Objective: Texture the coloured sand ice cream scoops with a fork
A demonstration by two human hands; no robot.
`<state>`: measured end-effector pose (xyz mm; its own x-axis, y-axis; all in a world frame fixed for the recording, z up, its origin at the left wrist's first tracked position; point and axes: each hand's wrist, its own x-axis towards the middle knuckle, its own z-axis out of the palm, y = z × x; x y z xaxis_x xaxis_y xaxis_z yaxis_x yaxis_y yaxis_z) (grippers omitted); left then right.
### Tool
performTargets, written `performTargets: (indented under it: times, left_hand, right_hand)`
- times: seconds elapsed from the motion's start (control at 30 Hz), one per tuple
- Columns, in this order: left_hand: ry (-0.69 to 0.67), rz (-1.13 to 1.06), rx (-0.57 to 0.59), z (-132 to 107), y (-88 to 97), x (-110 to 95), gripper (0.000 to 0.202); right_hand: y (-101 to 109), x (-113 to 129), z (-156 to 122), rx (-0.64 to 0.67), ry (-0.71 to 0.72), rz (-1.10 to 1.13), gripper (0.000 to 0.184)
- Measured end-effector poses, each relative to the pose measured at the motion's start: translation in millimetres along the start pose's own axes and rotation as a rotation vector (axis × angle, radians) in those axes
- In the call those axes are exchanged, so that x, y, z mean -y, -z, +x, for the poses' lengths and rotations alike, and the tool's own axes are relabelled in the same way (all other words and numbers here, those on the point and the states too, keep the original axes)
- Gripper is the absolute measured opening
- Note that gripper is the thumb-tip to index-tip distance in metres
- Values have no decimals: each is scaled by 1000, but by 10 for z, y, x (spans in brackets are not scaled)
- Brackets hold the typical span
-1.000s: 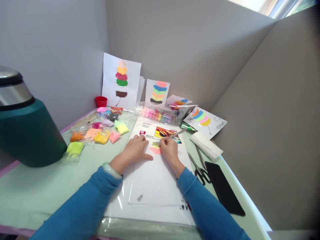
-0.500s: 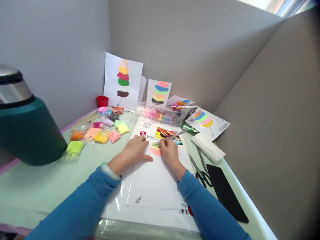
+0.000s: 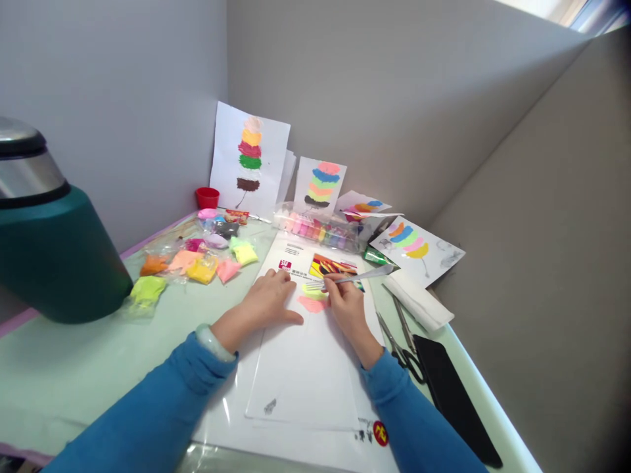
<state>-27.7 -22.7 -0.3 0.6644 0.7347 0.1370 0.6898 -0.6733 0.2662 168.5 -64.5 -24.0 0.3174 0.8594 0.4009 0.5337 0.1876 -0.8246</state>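
Observation:
My left hand (image 3: 263,303) lies flat, fingers spread, pressing down a white sheet of paper (image 3: 305,368) on the table. My right hand (image 3: 348,303) is closed on a metal fork (image 3: 355,279), whose prongs rest on a yellow-green smear of clay (image 3: 314,288) on the sheet. A pink smear of clay (image 3: 311,304) lies just below it, between my two hands. Both sleeves are blue, and a pale bracelet sits on my left wrist.
Bags of coloured clay (image 3: 197,263) lie at the left, a clear box of clay (image 3: 320,230) behind the sheet. Scissors (image 3: 401,341), a black phone (image 3: 456,401) and a folded tissue (image 3: 419,302) lie at the right. A large green flask (image 3: 49,230) stands left. Finished pictures (image 3: 249,157) lean on the wall.
The view has shifted slightly, so everything sits a little further right. The fork's handle now points more to the right and lies flatter. My left hand keeps pressing the sheet.

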Motion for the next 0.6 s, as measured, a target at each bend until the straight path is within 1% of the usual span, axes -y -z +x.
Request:
performTargets:
  times: [0.1, 0.23, 0.33, 0.4, 0.43, 0.5, 0.6]
  left_hand:
    - [-7, -1, -7, -2, -3, 1, 58]
    - [-10, 2, -7, -2, -8, 9, 60]
    - [-12, -2, -8, 1, -14, 13, 59]
    - [-12, -7, -9, 2, -14, 13, 58]
    - [-12, -8, -8, 3, -13, 11, 58]
    - [-12, -6, -4, 2, -8, 7, 57]
    - [-12, 7, 1, 1, -2, 3, 57]
  right_hand:
    - [18, -1, -47, 43, 88, -9, 28]
    - [53, 9, -72, 12, 258, -112, 21]
    - [65, 7, -83, 75, 447, -202, 18]
    - [63, 7, -96, 129, 532, -234, 18]
    - [62, 9, -103, 153, 545, -250, 17]
    - [58, 17, -113, 195, 524, -279, 15]
    - [47, 20, -105, 203, 424, -234, 15]
